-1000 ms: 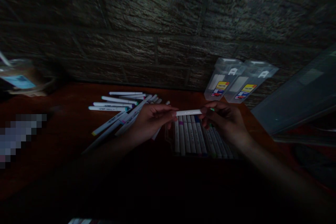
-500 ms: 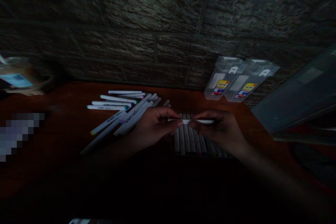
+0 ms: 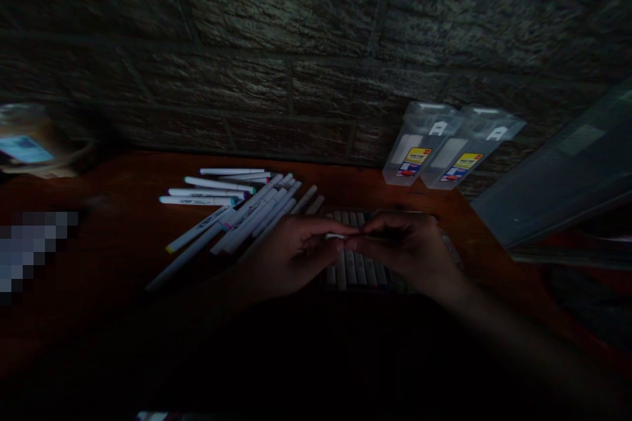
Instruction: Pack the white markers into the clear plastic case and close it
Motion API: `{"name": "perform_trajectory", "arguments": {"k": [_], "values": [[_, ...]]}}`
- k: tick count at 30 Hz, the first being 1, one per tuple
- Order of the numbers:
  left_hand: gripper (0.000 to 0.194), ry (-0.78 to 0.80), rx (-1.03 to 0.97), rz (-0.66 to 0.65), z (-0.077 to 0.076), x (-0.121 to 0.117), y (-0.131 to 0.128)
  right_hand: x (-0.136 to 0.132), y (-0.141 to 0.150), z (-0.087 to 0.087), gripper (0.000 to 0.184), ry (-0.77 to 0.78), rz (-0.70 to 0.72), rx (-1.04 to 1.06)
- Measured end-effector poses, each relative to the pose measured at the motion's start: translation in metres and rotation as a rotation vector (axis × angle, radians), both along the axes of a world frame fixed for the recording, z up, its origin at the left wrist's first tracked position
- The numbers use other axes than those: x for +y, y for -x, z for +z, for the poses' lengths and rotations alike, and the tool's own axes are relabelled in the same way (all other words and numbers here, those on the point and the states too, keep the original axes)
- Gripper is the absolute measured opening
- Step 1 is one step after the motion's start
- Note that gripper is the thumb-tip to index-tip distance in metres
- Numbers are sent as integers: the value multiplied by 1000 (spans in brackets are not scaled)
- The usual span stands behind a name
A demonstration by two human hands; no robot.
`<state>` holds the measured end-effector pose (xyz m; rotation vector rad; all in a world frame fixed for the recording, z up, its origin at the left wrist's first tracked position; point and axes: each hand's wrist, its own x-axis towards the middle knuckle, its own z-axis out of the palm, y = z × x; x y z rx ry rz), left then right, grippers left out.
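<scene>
Between my two hands is a white marker (image 3: pixel 336 235), mostly covered by the fingers. My left hand (image 3: pixel 301 247) pinches it with thumb and forefinger. My right hand (image 3: pixel 402 240) is closed on it from the other side, and the fingertips of both hands almost meet. Below them lies a row of white markers (image 3: pixel 353 270), side by side in a clear case whose outline is hard to see in the dark. A loose pile of white markers (image 3: pixel 257 214) with coloured ends spreads to the left of my left hand.
Two clear plastic cases (image 3: pixel 417 145) with yellow and blue labels stand against the stone wall (image 3: pixel 247 85). At the far left is a drink cup (image 3: pixel 27 135) in a holder. A blurred-out patch (image 3: pixel 34 243) lies on the wooden table (image 3: pixel 123 191). A grey panel rises at the right.
Both hands have come lower and closer together, with the marker now largely hidden by the fingers. The view has shifted slightly.
</scene>
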<state>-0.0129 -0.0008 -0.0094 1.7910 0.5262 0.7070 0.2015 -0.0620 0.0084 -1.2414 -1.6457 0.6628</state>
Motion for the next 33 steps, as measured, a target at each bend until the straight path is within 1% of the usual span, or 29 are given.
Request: {"name": "perform_trajectory", "arguments": {"k": [2, 5, 7, 9, 11, 14, 18, 22, 25, 31, 33], "values": [[25, -8, -11, 23, 2, 0, -2, 0, 0, 0, 18, 49, 18, 65], [20, -16, -31, 95, 6, 3, -4, 1, 1, 3, 14, 100, 34, 116], [18, 13, -49, 138, 8, 5, -6, 2, 1, 5, 10, 119, 37, 136], [16, 81, -80, 159, 10, 7, -6, 3, 0, 6, 7, 126, 40, 158], [16, 161, -127, 161, 11, 10, -5, 4, -1, 6, 9, 119, 34, 199], [16, 238, -206, 156, 11, 14, -3, 6, -5, 5, 14, 132, 17, 268], [16, 286, -303, 145, 8, 20, -2, 6, -10, 5, 13, 195, 39, 349], [14, 340, -402, 131, 5, 25, -2, 6, -11, 7, 11, 192, 81, 425], [14, 389, -449, 133, 6, 27, -2, 6, -12, 7, 14, 191, 114, 477], [15, 424, -474, 161, 7, 29, -3, 6, -16, 8, 19, 162, 198, 488], [16, 423, -473, 157, 6, 30, -3, 7, -16, 8, 20, 141, 196, 457]]}}
